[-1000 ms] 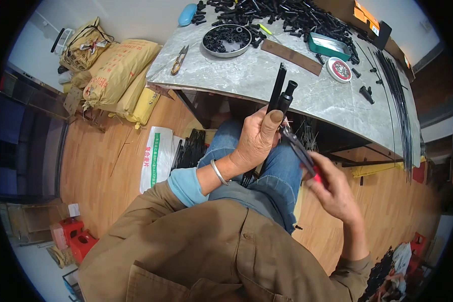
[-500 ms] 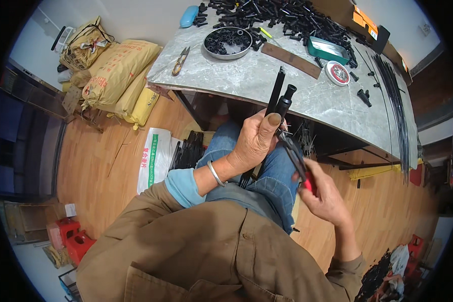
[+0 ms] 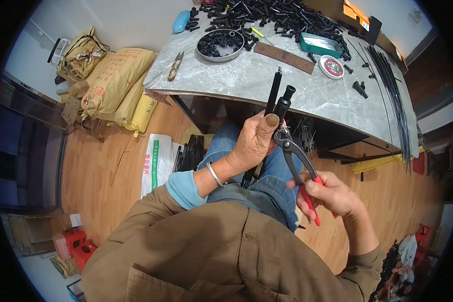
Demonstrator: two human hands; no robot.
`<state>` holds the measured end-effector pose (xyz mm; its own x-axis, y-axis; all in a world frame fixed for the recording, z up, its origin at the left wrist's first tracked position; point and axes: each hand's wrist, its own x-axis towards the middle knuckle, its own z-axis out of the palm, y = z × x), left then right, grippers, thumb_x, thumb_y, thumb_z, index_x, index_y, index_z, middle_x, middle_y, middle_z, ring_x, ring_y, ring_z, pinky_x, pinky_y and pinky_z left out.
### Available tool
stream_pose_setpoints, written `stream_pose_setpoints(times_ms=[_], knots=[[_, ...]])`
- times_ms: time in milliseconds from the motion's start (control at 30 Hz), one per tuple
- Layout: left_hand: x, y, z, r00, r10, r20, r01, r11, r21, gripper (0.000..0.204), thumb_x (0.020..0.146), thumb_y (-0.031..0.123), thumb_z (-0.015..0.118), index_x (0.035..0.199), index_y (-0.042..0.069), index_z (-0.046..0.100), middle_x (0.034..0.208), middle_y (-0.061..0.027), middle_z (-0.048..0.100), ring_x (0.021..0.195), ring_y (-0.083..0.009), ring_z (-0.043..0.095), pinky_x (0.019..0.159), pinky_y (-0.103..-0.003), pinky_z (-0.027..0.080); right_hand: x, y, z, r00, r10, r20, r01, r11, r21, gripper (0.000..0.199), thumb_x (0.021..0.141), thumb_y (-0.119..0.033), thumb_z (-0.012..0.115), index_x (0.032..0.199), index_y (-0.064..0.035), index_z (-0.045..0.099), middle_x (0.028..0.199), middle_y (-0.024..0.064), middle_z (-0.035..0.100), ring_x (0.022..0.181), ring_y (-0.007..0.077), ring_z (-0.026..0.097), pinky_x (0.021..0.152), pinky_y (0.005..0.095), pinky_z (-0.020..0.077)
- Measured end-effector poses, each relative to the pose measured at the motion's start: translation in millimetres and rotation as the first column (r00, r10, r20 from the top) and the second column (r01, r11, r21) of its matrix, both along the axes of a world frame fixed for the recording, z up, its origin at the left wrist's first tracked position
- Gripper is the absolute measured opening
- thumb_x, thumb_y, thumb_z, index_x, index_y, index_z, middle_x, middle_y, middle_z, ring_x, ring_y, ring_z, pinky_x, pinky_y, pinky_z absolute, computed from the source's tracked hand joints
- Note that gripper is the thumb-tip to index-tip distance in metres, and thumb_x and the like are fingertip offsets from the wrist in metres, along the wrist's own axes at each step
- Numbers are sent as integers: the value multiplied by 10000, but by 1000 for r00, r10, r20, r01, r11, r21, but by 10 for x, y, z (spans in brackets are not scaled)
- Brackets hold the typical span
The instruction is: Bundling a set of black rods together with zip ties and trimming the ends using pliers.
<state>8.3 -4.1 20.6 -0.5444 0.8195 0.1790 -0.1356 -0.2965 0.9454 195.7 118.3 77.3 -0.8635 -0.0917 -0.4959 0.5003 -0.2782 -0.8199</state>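
Note:
My left hand (image 3: 254, 138) is closed round a bundle of thin black rods (image 3: 274, 90) and a black tubular fitting (image 3: 285, 100), which point up toward the table edge. Its thumb presses against the fitting. In my right hand (image 3: 332, 194) are pliers (image 3: 299, 161) with dark jaws and red handles, the handles spread apart. The pliers' jaws meet the work just below the tubular fitting, beside my left fingers; whether they grip it I cannot tell. Lower ends of black rods show between my knees, partly hidden by my left wrist.
On the grey marbled table (image 3: 221, 75) lie thread snips (image 3: 175, 66), a round tin of black rings (image 3: 220, 45), a rusty flat bar (image 3: 284, 58), a green tray (image 3: 321, 46), a small round dish (image 3: 331, 67) and a heap of black fittings (image 3: 287, 17). Sacks (image 3: 118, 83) stand at left.
The pliers' handles have spread apart and my right hand has moved down and right. My left hand keeps its hold on the rods and fitting. The view has shifted slightly.

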Motion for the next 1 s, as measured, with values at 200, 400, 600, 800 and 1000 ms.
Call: stream_pose_setpoints(times_ms=[200,400,600,800,1000], knots=[[1,3,48,998,10,63,-8,999,-44,562,892,611,461,843,57,540,612,57,442,477,-13,362,425,-177,268,-28,-351,-253,992,-116,54,121,988,-93,343,967,-378,493,844,-59,458,592,-16,355,445,87,337,388,247,323],[-41,-6,-2,985,-65,159,67,998,-10,553,895,600,471,864,51,537,599,49,443,458,-14,361,409,-180,252,-46,-166,-22,988,-102,117,115,987,-115,350,949,-384,525,883,-44,469,587,6,388,444,96,347,398,269,348],[17,49,33,994,-50,100,53,998,-27,631,871,637,476,919,12,538,551,40,398,453,-42,373,409,-196,286,-108,6,377,979,-18,205,-27,976,215,285,949,-320,550,883,-57,461,588,-5,422,465,100,418,402,264,374],[54,95,30,1000,24,16,-23,998,-54,614,870,633,481,948,28,541,540,58,361,448,-25,344,411,-184,272,-94,-62,375,992,99,77,-90,136,987,225,910,-173,579,916,3,439,631,175,548,617,351,591,572,436,438],[-67,78,74,979,-84,184,76,996,51,514,879,553,546,864,38,554,630,58,419,521,-10,378,439,-169,292,14,-82,54,942,-68,-327,329,13,944,330,772,21,659,993,-42,422,728,157,545,640,342,572,586,365,472]])
